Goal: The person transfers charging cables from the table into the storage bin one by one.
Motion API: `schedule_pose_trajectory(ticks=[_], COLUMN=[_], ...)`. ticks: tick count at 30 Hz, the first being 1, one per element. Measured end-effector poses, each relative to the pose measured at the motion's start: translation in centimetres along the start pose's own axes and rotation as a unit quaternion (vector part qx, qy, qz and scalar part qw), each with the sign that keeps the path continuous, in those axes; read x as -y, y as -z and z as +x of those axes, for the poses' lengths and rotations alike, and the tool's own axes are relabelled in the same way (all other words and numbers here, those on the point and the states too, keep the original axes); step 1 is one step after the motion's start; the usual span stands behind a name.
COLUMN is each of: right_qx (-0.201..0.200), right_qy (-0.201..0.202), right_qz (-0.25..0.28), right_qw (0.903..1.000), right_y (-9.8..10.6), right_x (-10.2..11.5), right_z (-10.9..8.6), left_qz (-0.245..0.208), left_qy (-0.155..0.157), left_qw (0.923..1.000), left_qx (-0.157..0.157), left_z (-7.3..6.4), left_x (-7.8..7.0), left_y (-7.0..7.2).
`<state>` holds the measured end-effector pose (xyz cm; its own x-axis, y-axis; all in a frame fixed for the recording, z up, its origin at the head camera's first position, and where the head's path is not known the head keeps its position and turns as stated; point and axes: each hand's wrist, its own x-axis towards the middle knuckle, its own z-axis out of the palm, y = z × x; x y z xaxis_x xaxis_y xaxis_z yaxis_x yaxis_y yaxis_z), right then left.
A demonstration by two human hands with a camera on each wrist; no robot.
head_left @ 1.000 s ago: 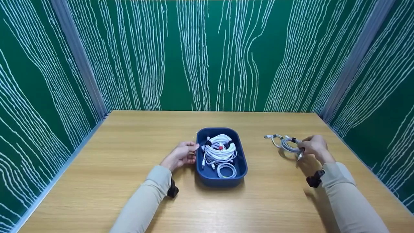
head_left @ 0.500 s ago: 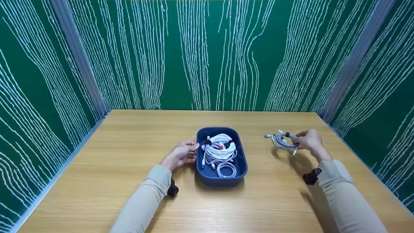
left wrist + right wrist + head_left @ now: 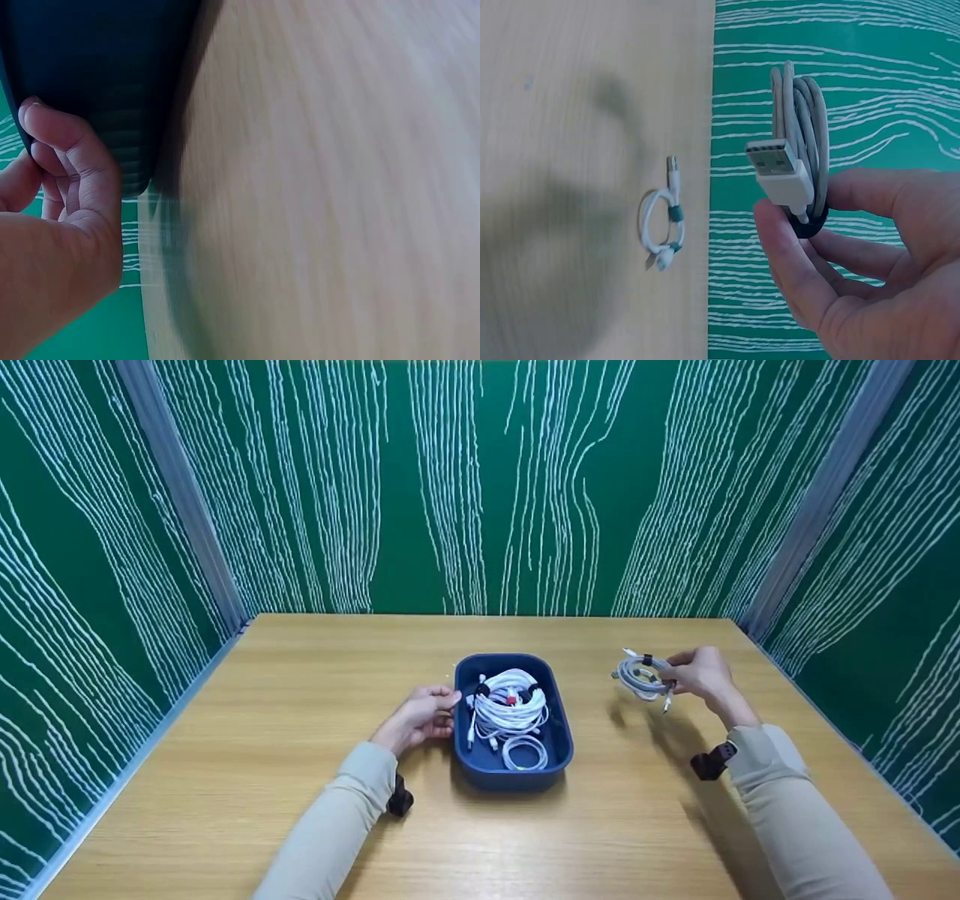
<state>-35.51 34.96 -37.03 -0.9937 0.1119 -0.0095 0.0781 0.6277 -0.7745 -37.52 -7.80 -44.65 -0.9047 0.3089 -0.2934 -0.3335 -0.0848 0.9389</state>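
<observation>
A dark blue bin (image 3: pixel 514 782) stands mid-table, holding several coiled white cables (image 3: pixel 499 721) with black straps and a smaller loose ring of cable (image 3: pixel 508 754). My left hand (image 3: pixel 420 716) holds the bin's left rim, fingers curled against the outer wall (image 3: pixel 112 90). To the right, my right hand (image 3: pixel 701 671) pinches a coiled grey-white USB cable (image 3: pixel 810 124) above the table; its black strap and USB-A plug (image 3: pixel 776 159) show in the right wrist view. A small white cable with green straps (image 3: pixel 651 214) lies on the table below, mostly behind the held coil in the head view.
The wooden table (image 3: pixel 337 660) ends at green walls (image 3: pixel 397 547) with white wavy lines. Grey posts (image 3: pixel 184 487) stand at both back corners.
My right hand has lifted the coiled USB cable off the table and moved left with it, over the small cable. My left hand stays at the bin.
</observation>
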Motion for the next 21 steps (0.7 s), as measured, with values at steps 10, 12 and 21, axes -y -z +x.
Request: schedule_pose_trajectory(ticks=[10, 12, 21], right_qx=[0.019, 0.024, 0.055], right_qy=[0.039, 0.041, 0.047], right_qz=[0.018, 0.02, 0.029], right_qw=[0.9989, 0.9987, 0.997], right_y=[-0.6, -0.7, -1.5], right_x=[1.8, 2.2, 4.1], right_z=[-0.3, -0.4, -1.0], left_qz=[-0.001, -0.001, -0.001], left_qy=[-0.001, 0.0, -0.001], left_qw=[1.0, 1.0, 1.0], left_qx=[0.007, 0.007, 0.003], left_z=[-0.2, -0.2, -0.2], left_x=[-0.1, -0.1, 0.0], left_y=[-0.1, -0.1, -0.2])
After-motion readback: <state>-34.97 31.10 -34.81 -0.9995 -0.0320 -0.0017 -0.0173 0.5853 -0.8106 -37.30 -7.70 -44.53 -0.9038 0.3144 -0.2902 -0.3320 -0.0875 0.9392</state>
